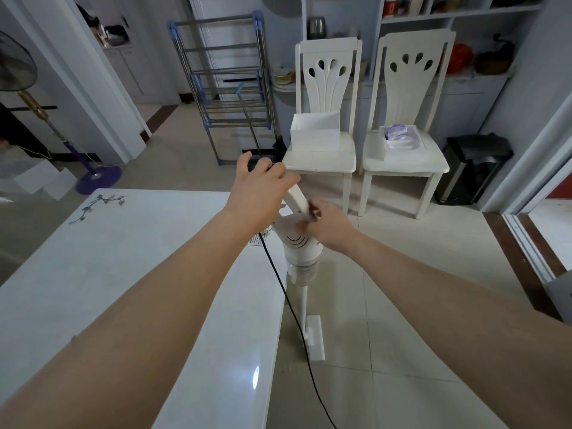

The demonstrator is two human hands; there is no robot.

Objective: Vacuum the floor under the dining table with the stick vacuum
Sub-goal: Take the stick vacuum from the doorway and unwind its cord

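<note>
- Left grip [263, 178]: hand closed over the dark top end of the stick vacuum [301, 252] handle, fingers wrapped down the far side.
- Right grip [325, 222]: fingers pinched at the rear of the white handle, just above the motor body; appeared closed on the housing, possibly at a switch or cord hook, too small to tell.
- Black cord [288, 301] ran from the handle area down across the surface [123, 289] edge and off the bottom of the frame.
- Vacuum stood nearly upright just beside the right edge of the surface, long axis close to vertical, top tilted slightly away from the wearer.
- Floor head [315, 339] rested flat on the tiled floor [402, 320], outside the surface edge, not yet under it.
- Key relation: area to be cleaned lay to the left of the floor head, beneath the surface. Judgement: the handle must be lowered so the tube can slide under; the left hand, being higher on the handle, seemed better placed to steer.
- Risk, judged: cord could snag on the surface corner.
- Beyond: two white chairs [325, 119], well apart from the vacuum.
</note>
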